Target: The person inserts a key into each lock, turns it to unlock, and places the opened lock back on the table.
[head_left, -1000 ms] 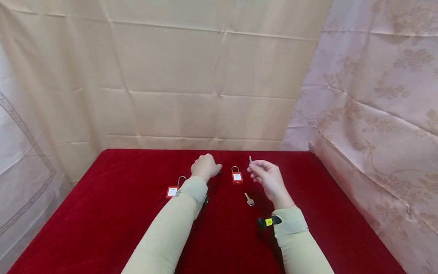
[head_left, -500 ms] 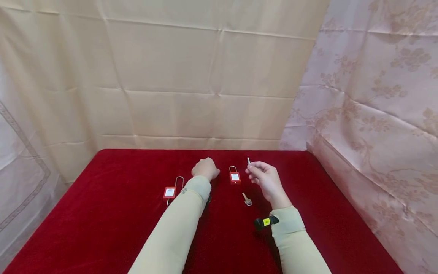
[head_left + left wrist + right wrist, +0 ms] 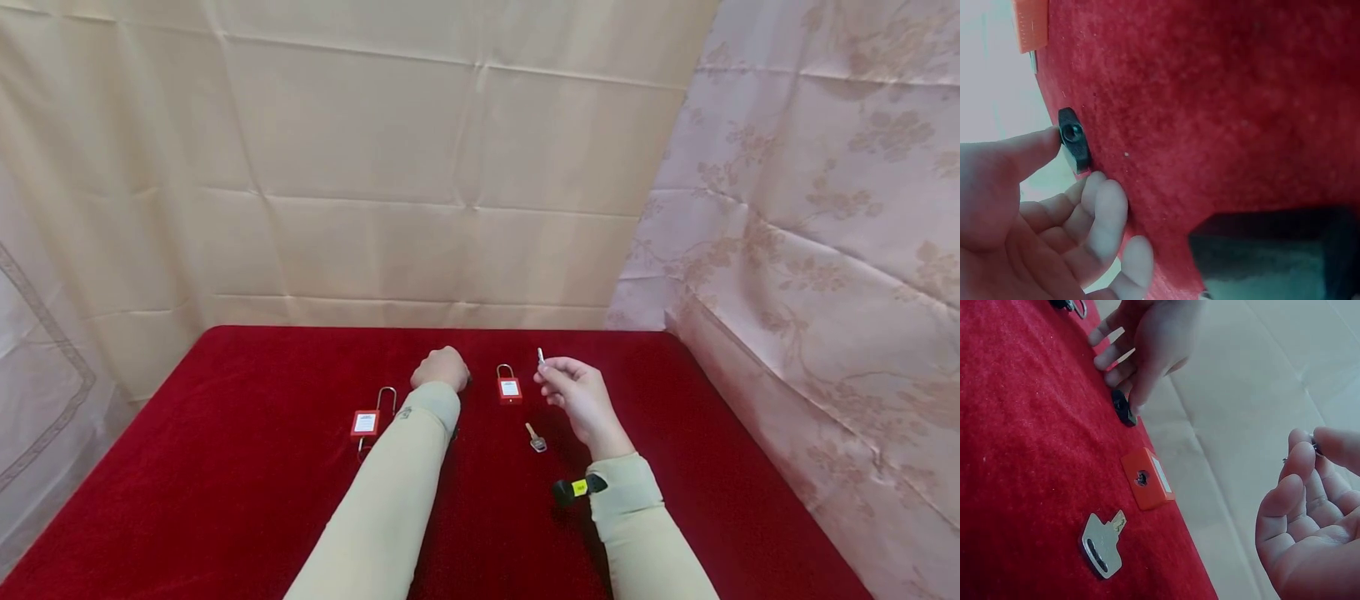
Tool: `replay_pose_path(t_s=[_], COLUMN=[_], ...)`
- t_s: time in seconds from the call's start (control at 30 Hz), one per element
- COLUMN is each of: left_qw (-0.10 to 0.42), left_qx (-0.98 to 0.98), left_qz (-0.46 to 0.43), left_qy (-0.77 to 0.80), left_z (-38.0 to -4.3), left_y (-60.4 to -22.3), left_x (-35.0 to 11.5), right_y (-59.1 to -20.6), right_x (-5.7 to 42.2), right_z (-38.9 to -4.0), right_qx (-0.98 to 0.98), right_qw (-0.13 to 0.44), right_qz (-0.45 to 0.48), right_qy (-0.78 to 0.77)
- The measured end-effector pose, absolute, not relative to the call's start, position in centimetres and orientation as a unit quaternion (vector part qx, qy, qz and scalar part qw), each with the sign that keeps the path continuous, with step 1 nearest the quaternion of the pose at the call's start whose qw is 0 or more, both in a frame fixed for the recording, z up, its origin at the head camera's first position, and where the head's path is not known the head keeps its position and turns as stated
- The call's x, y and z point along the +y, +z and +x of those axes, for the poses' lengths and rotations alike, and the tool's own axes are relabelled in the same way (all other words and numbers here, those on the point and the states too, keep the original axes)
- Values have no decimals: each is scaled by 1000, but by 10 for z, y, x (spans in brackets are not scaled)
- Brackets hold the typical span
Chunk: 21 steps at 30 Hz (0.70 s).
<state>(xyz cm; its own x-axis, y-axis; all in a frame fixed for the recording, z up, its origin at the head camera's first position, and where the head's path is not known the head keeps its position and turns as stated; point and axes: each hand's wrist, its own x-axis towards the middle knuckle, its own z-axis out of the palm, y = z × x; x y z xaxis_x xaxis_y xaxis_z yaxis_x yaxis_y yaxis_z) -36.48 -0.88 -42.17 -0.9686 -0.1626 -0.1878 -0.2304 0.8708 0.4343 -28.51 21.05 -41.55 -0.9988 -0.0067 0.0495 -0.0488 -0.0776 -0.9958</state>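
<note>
In the head view, my left hand (image 3: 441,369) is at a small dark lock near the table's back edge. The left wrist view shows the black lock (image 3: 1074,139), its round keyhole facing me, between the thumb and fingers. My right hand (image 3: 581,392) pinches a small silver key (image 3: 541,356), its shank pointing up; the rest is hidden in the fingers. Between the hands stands a red padlock (image 3: 509,388) with a white label, shackle up and keyhole in its base (image 3: 1142,478). A second key (image 3: 536,437) lies in front of it, bow toward me.
Left of my left forearm is another red padlock (image 3: 365,422), shackle raised. A dark block (image 3: 1266,256) looms large in the left wrist view. The red cloth-covered table (image 3: 225,500) meets a beige curtain (image 3: 420,250) behind and a floral one (image 3: 810,250) at right.
The head view has shifted slightly, so everything appears further left. My left thumb has come down, and the forearm has moved to uncover more of the left red padlock. The right hand keeps its key.
</note>
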Motion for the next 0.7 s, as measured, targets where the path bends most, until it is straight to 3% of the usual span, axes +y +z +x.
replay_pose_path(t_s=[0.7], left_qw=[88], left_qx=[961], left_qz=[-108], left_qy=[239], left_z=[-367], left_y=[-416], left_x=[0], right_y=[-416], right_x=[214], right_z=[-286], right_qx=[-688], right_qw=[20], right_qz=[21], right_qy=[726])
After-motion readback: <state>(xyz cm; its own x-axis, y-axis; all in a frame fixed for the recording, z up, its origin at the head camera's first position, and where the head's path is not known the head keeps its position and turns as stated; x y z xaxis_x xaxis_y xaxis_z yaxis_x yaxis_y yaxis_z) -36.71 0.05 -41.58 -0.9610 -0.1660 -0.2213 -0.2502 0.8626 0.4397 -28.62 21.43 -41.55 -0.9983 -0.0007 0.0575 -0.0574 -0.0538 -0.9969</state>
